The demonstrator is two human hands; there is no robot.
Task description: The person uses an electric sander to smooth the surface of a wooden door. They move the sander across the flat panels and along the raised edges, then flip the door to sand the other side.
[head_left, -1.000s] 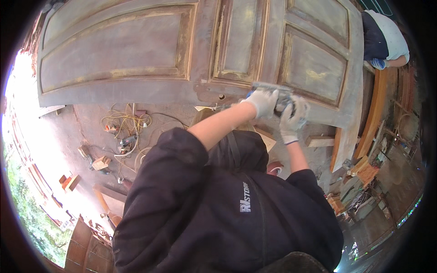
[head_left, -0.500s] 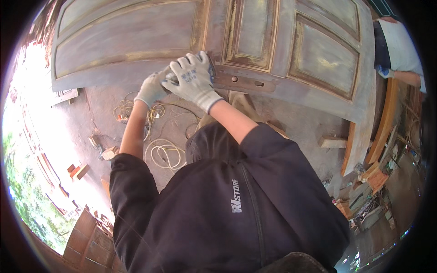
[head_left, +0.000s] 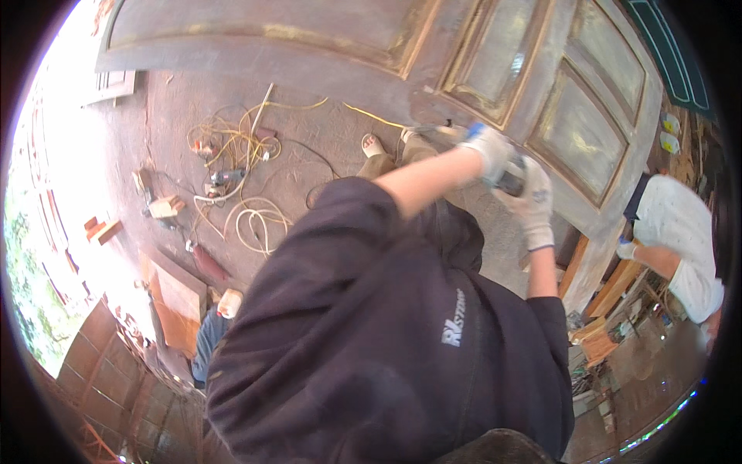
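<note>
The power sander (head_left: 512,176) sits against the lower rail of the panelled wooden door (head_left: 541,85), right of where I had it half a second ago. My gloved left hand (head_left: 487,147) and right hand (head_left: 533,203) both wrap it closed. The pass has swung back right, toward the person in white (head_left: 680,240).

Yellow and white cords (head_left: 246,179) lie tangled on the dirt floor (head_left: 309,131) at upper left, with wood blocks (head_left: 100,229) at the left edge. A person in a white shirt (head_left: 680,232) stands at right.
</note>
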